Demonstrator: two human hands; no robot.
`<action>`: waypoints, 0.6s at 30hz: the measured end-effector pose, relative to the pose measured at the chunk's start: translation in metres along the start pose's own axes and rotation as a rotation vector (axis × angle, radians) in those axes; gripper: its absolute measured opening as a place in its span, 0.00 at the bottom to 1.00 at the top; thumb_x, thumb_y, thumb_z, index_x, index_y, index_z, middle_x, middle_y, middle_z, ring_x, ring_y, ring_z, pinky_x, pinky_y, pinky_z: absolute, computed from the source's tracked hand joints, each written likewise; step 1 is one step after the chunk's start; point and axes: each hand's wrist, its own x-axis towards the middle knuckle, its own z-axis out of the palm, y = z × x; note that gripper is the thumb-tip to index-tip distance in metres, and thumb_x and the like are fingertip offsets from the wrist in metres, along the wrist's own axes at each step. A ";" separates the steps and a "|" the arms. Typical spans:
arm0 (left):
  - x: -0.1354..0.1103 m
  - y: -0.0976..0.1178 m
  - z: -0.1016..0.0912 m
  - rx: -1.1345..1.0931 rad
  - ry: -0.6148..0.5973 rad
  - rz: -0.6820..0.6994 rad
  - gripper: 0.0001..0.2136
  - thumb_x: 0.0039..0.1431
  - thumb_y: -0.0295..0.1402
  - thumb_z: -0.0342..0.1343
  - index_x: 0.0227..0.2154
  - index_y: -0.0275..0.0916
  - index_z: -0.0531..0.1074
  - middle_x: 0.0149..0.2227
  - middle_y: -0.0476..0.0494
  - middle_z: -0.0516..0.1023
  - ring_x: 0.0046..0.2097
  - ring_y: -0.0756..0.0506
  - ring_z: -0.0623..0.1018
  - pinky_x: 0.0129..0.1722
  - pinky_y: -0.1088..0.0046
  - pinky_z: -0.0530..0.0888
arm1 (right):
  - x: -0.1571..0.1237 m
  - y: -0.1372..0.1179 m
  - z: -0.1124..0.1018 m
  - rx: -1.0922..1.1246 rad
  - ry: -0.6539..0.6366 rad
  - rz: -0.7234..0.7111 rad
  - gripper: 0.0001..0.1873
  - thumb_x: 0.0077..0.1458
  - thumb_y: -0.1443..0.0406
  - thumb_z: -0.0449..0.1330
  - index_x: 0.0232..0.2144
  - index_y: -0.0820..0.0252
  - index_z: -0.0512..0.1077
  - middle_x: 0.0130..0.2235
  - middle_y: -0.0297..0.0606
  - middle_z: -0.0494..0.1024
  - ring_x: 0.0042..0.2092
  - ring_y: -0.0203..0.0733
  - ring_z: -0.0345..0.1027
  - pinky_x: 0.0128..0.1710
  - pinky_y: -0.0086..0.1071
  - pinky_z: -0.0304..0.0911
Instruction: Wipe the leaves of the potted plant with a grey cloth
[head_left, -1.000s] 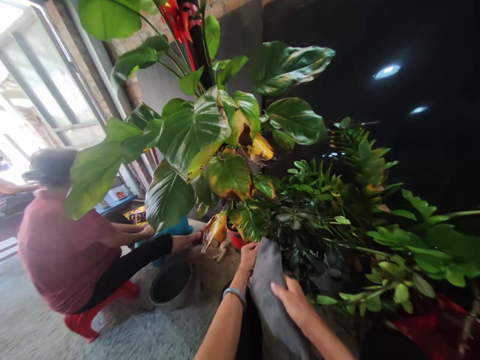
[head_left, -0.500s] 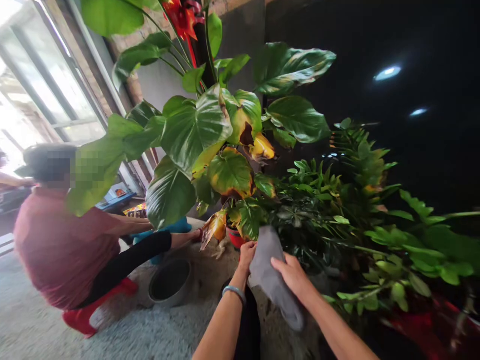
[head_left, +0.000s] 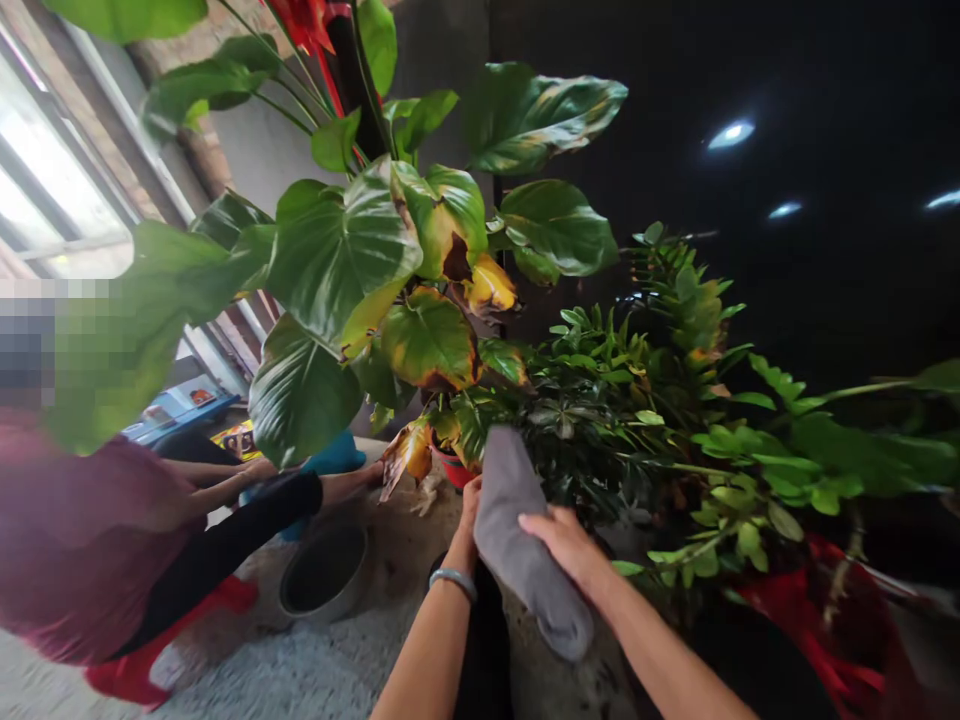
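Observation:
A long, soft grey sock-like cloth piece (head_left: pixel 514 530) lies slantwise between my two hands; its lower end is curled over. My left hand (head_left: pixel 468 515), with a bluish-grey bangle on the wrist, is closed at the cloth's upper left edge, its fingers partly hidden behind it. On the right side, my right hand (head_left: pixel 564 545) grips the cloth with the thumb on top. What is inside the cloth, if anything, cannot be seen. Just beyond my hands stands a red pot (head_left: pixel 452 468) under a large-leaved plant (head_left: pixel 341 255) with some yellowed, browned leaves.
To the left a person in a pink shirt (head_left: pixel 67 530) sits on a red stool (head_left: pixel 150 650). A grey bucket (head_left: pixel 356 590) stands on the concrete floor (head_left: pixel 300 675) between us. Bushy green plants (head_left: pixel 622 400) crowd the right, with red wrapping (head_left: pixel 817 620) below them.
The view has swung a little to the right, so the person and plants sit further left. Both my hands keep hold of the grey cloth, which has tilted slightly.

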 end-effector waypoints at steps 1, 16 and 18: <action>0.000 0.001 0.001 -0.005 -0.001 0.005 0.13 0.32 0.34 0.67 0.12 0.36 0.68 0.14 0.53 0.66 0.21 0.53 0.64 0.22 0.77 0.63 | -0.006 0.013 0.002 0.015 -0.017 0.055 0.12 0.39 0.60 0.58 0.25 0.62 0.76 0.24 0.39 0.78 0.31 0.48 0.72 0.31 0.36 0.65; -0.008 0.004 0.017 -0.101 -0.193 -0.267 0.23 0.30 0.43 0.69 0.29 0.38 0.69 0.20 0.55 0.69 0.20 0.53 0.67 0.21 0.75 0.62 | -0.027 -0.019 -0.076 0.684 0.349 0.175 0.07 0.41 0.63 0.63 0.25 0.62 0.75 0.18 0.35 0.77 0.19 0.41 0.68 0.20 0.31 0.64; -0.012 0.002 0.021 -0.010 -0.262 -0.313 0.22 0.31 0.45 0.69 0.26 0.36 0.69 0.21 0.52 0.70 0.22 0.52 0.68 0.22 0.74 0.63 | -0.037 0.015 -0.054 0.663 0.272 0.319 0.09 0.41 0.62 0.64 0.26 0.63 0.75 0.20 0.37 0.78 0.19 0.41 0.69 0.20 0.31 0.64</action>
